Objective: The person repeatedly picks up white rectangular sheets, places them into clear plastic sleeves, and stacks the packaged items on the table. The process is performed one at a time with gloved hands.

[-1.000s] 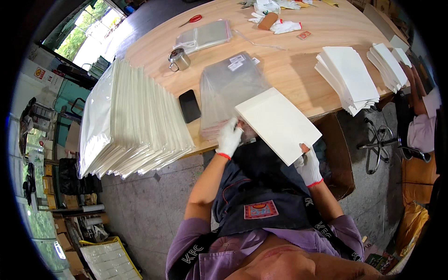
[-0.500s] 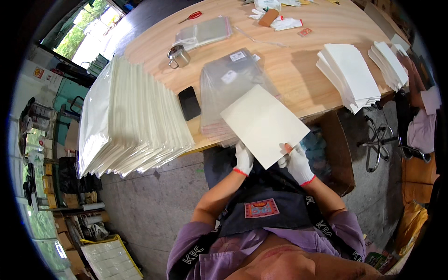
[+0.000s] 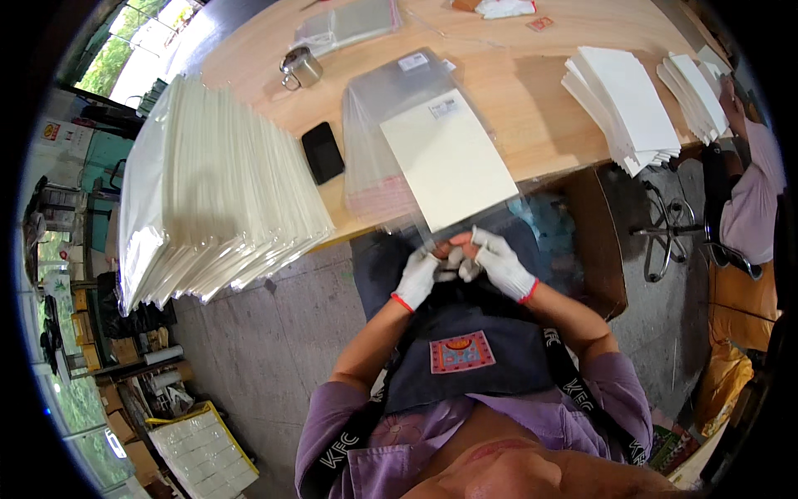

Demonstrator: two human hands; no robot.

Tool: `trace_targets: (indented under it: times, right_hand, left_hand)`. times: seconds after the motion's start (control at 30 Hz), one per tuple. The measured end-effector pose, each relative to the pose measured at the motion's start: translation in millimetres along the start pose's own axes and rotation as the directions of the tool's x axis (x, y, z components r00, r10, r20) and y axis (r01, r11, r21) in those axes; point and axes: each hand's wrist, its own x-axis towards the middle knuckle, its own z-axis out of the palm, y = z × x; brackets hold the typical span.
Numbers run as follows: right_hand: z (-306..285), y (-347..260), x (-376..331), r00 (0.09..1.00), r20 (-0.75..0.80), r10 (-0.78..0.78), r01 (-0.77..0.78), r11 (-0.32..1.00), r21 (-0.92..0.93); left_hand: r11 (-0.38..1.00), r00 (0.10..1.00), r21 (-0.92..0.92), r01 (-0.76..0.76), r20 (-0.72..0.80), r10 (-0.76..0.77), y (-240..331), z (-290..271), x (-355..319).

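A cream paper sheet (image 3: 449, 162) lies inside a clear plastic sleeve (image 3: 478, 218) on top of a pile of clear sleeves (image 3: 391, 108) at the wooden table's near edge. My left hand (image 3: 418, 279) and my right hand (image 3: 497, 259), both in white gloves with red cuffs, meet just below the table edge. Their fingertips pinch the open lower flap of that sleeve. The flap itself is hard to make out.
A tall fanned stack of bagged white sheets (image 3: 208, 187) fills the table's left end. A black phone (image 3: 322, 152) and a metal mug (image 3: 301, 66) lie beyond it. White sheet stacks (image 3: 628, 104) sit at right, where another person (image 3: 748, 183) sits. A chair base (image 3: 665, 241) stands on the floor.
The cream sheet has moved up and away from me, into the sleeve on the pile. Both hands have come together at the sleeve's lower edge.
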Motion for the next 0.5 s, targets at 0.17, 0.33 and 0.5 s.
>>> trace_targets:
  times: [0.17,0.33,0.5]
  right_hand:
    - [-11.2,-28.5,49.9,0.772,0.374,-0.515,0.269,-0.269,-0.925]
    - [-4.2,-39.2,65.4,0.802,0.382,-0.460,0.247,-0.327,-0.912]
    - [8.7,-6.5,52.3,0.739,0.436,-0.514,0.312,-0.313,-0.897]
  left_hand:
    - [0.981,0.971,0.166,-0.100,-0.201,0.133,10.3,-9.6,2.8]
    - [0.982,0.984,0.181,-0.051,-0.159,0.081,24.9,-17.9,2.1]
    - [0.978,0.987,0.202,-0.059,-0.138,0.088,23.2,-22.9,-4.4]
